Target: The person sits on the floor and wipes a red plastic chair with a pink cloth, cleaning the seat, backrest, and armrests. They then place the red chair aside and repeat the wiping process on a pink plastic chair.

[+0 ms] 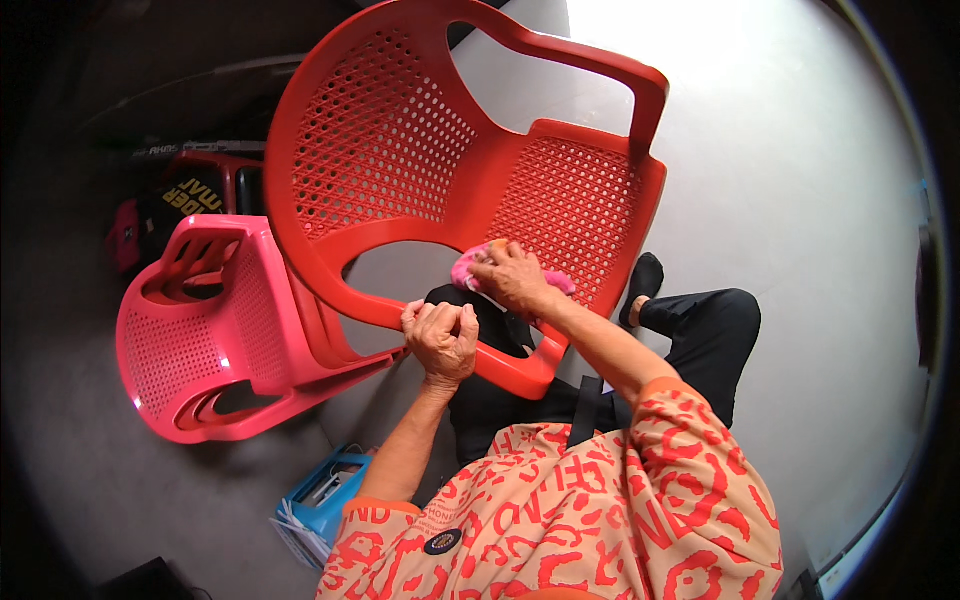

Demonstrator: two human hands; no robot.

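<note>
The left hand (441, 338) is curled tight around the front armrest bar of the red plastic chair (470, 150), fingers wrapped over the top of the bar, while the right hand (512, 277) lies flat and half open on a pink cloth (470, 268), pressing it against the perforated seat of that chair. The red chair is the largest thing in view: it is tipped on its side, its mesh backrest toward the upper left and its seat toward the right, with its lower armrest resting across the person's lap. Beneath the chair's seat the person's dark trousers (710, 335) stretch out over the grey floor (820, 250), a dark sock showing just right of the chair's seat edge. Left of the red chair, touching its lower rail, a stack of pink plastic chairs (200, 340) lies on its side as well. Behind that stack, farther from the red chair, a dark red frame holds a black bag. Below the red chair, near the left forearm, sits a small blue box (325, 495) on the floor.
</note>
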